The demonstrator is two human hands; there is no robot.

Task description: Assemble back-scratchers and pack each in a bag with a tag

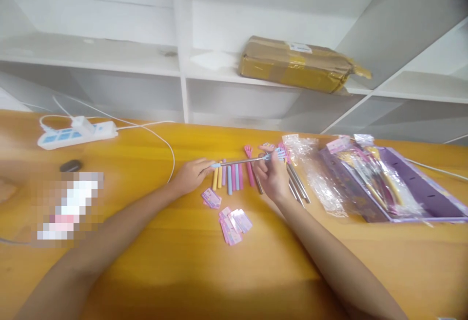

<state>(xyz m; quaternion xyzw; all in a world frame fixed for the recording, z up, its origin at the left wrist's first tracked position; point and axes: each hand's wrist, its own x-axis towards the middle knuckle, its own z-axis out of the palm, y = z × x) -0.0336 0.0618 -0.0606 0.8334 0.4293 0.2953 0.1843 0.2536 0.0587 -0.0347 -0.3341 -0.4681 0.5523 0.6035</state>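
Note:
A back scratcher (241, 162) with a thin metal rod and a light blue hand-shaped head is stretched level between my hands. My left hand (190, 176) pinches its blue end on the left. Around the head end on the right, my right hand (273, 178) is closed. Under the rod lie several coloured tube handles (229, 179) in yellow, purple, blue and pink. A pink back scratcher piece (249, 164) rests beside them. Several metal rods (298, 183) lie right of my right hand, which partly hides them and some pink heads.
Small printed cards (234, 225) lie in front of my hands. To the right are clear plastic bags (325, 188) and a purple box (437, 195) with packaged back scratchers. A power strip (78, 135) and black object (70, 166) are left. A taped parcel (292, 64) sits on the shelf.

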